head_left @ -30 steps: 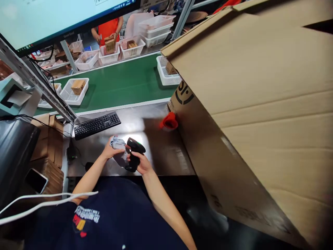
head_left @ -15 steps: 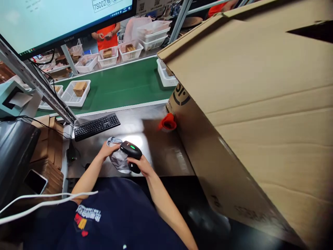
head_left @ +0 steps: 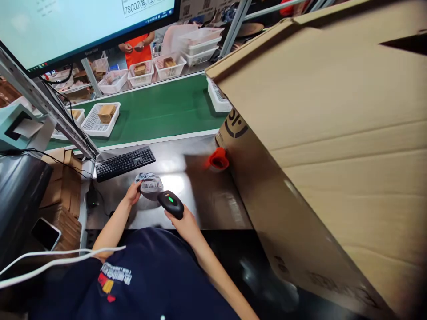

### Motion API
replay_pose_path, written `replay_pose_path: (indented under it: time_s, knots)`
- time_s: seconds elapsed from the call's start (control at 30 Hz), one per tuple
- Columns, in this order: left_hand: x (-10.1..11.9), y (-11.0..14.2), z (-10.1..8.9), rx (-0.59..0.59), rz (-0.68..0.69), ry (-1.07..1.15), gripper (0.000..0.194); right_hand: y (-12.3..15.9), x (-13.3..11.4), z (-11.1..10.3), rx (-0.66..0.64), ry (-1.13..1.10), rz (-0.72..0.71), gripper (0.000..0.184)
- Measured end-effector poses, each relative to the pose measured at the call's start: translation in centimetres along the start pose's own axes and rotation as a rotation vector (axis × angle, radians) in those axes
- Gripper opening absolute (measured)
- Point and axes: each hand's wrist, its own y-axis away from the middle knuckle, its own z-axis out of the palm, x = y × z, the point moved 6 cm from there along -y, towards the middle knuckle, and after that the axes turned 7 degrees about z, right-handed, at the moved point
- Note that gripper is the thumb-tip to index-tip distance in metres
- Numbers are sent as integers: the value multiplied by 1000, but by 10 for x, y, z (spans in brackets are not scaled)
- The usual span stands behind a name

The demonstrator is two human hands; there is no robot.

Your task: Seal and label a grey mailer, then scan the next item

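Note:
My left hand (head_left: 134, 194) is closed on a small grey plastic packet (head_left: 150, 184) with a barcode label facing up, held just above the dark metal worktop (head_left: 196, 195). My right hand (head_left: 184, 222) grips a black handheld barcode scanner (head_left: 171, 203) with a green light lit on top. The scanner's head sits right beside the packet, at its lower right.
A black keyboard (head_left: 124, 162) lies behind the packet, under a large monitor (head_left: 83, 22). A red cup-like item (head_left: 218, 160) stands by a huge cardboard box (head_left: 333, 146) filling the right. White baskets (head_left: 99, 120) ride the green conveyor (head_left: 156, 111). A person in orange stands beyond. A phone (head_left: 46, 233) lies left.
The packet has been turned so its barcode label faces up and moved slightly back toward the keyboard. The scanner has dropped lower and nearer to me, now beside the packet.

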Motion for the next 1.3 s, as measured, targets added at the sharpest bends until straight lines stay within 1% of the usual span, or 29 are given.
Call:
replay_pose_path:
  time_s: [0.07,0.17,0.3,0.4,0.5,0.6,0.67,0.73,0.8,0.9,1.0,1.1,1.2,1.3]
  knots:
    - [0,-3,0,-33,3,22,42,11,0,0,27,40,-48,35]
    - [-1,-5,1,-99,4,38,45,26,-1,-1,21,58,-54,32]
    - [-8,-7,-3,-93,-17,25,44,46,-2,-5,-18,82,-13,35]
    - [-13,-9,-4,-88,-45,34,44,54,3,-7,-29,88,-1,35]
    - [-20,-6,-3,-99,-82,54,48,52,17,-6,-10,66,-3,37]
    - [-29,2,-3,-107,-133,60,51,39,30,-2,31,4,-9,42]
    - [-36,8,-3,-95,-178,74,50,29,34,0,55,-14,-11,47]
    - [-42,13,-2,-96,-216,91,49,21,32,1,75,15,-6,49]
    - [-45,16,1,-115,-217,94,50,18,25,1,83,72,0,47]
    - [-42,18,5,-106,-165,76,52,21,11,0,69,148,2,41]
    - [-36,18,5,-52,-100,71,52,29,-3,-1,41,194,-15,38]
    - [-33,19,2,0,-53,89,51,39,-12,-4,29,224,-18,36]
    - [-36,18,-5,22,-31,83,54,46,-15,-7,22,223,0,37]
    - [-43,18,-10,-7,-39,-3,59,46,-7,-6,0,175,20,40]
